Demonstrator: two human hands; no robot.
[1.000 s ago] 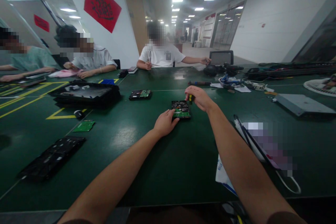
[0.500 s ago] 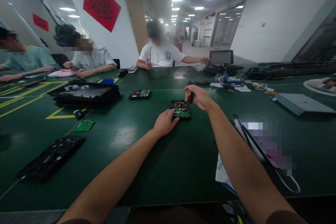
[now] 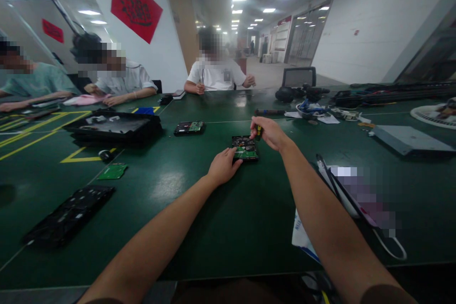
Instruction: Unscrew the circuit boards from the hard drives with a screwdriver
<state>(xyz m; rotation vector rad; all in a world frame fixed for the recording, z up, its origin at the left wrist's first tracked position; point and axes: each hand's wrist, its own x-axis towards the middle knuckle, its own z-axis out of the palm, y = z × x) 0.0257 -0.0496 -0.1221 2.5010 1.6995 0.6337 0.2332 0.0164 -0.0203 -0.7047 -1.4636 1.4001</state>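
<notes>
Before me on the green table [image 3: 199, 228] lies a hard drive [image 3: 245, 153], its green circuit board facing up. My left hand [image 3: 223, 166] holds its left side, fingers over the edge and thumb along the near side. A short yellow-and-black handle, which looks like a screwdriver [image 3: 259, 132], is gripped in my right hand [image 3: 270, 130] above the drive's far right corner. Its tip is too small to make out. Another hard drive [image 3: 189, 128] sits farther off to the left.
To the left are stacked black trays [image 3: 114, 126], a loose green circuit board [image 3: 113, 171] and a black plastic frame [image 3: 69, 213]. On the right lie a grey metal box [image 3: 413, 140], a pouch [image 3: 363, 194] and cables [image 3: 309, 110]. Several people sit across the table.
My right hand and the screwdriver have shifted very slightly; my left hand stays on the drive. The person opposite has drawn an outstretched arm back in.
</notes>
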